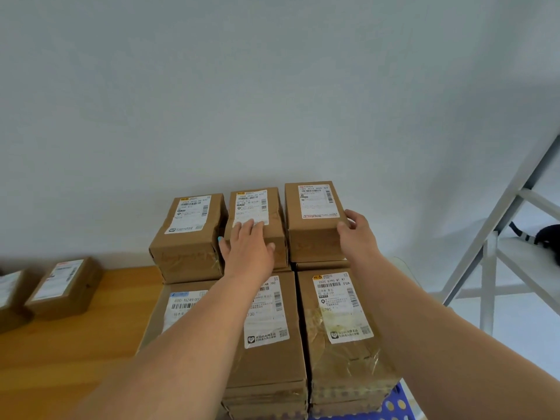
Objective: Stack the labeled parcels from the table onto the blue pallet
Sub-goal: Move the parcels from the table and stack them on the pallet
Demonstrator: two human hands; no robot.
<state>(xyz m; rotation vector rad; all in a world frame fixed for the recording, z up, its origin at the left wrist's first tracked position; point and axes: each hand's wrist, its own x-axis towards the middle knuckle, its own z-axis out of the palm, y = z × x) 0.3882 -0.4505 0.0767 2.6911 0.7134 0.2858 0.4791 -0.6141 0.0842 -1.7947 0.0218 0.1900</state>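
Parcels (313,221) matt brown cardboard, glossy tape, white paper labels; table (75,353) smooth wood; pallet (397,407) blue plastic.

I can read "780 A13 000 04" at the top of the label on the back-right parcel (313,221), and "252C 6795 01 A1", "FUA" and "0795" on the front-right parcel (339,322). The front-left parcel (178,307) shows "600- N249 00", cut off by my arm. The front-middle parcel (272,322) shows "48 702" and "730"; the other labels are too blurred.
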